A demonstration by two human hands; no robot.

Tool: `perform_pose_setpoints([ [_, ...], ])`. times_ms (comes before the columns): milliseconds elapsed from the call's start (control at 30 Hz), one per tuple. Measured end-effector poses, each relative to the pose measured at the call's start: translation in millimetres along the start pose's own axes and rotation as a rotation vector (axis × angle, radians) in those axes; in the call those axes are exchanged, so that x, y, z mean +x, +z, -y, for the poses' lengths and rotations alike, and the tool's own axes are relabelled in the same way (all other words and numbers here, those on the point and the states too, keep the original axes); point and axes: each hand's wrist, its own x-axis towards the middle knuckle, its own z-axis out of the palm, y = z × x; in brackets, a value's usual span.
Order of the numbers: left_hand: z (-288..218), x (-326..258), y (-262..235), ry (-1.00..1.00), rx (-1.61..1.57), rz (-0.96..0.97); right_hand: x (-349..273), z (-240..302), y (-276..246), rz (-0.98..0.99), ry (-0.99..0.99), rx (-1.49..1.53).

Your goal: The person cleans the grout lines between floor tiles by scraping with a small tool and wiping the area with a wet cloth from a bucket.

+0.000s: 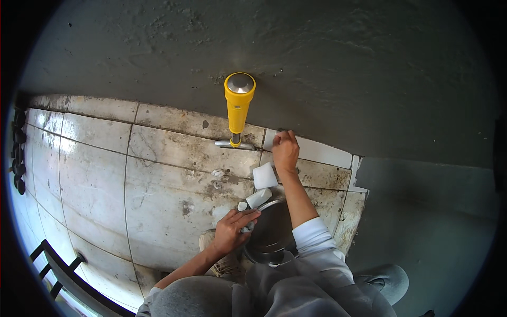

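My right hand (285,150) is closed, its fingertips down on a white strip (323,152) along the seam between tiles and dark grey surface. What the fingers pinch, if anything, is hidden. Lower left, my left hand (231,230) curls round a small pale grey lump at the rim of a dark round bowl (273,216); I cannot make out what it is. Two white pieces, one squarish (264,176) and one rounded (259,197), lie between my hands. Left of my right hand stands a yellow-handled tool (238,108) with a metal cap and a flat metal blade.
Stained white tiles (158,182) spread across the left. Smooth dark grey surface (338,79) fills the far side and right. A black rail (68,274) is at the lower left, with a row of dark round objects (19,153) at the left edge. My shoe (227,264) is beside the bowl.
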Motion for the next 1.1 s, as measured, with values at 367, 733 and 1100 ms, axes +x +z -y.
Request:
perform_pose_setpoints([
  [367, 0.3, -0.4, 0.3, 0.001, 0.015, 0.008, -1.3, 11.2, 6.6, 0.071, -0.049, 0.008],
  [733, -0.4, -0.3, -0.3, -0.005, 0.004, 0.000, 0.4, 17.6, 13.3, 0.000, -0.016, 0.035],
  [1100, -7.6, 5.3, -2.6, -0.019, 0.009, -0.075, 0.3, 23.2, 14.6, 0.063, 0.005, 0.021],
])
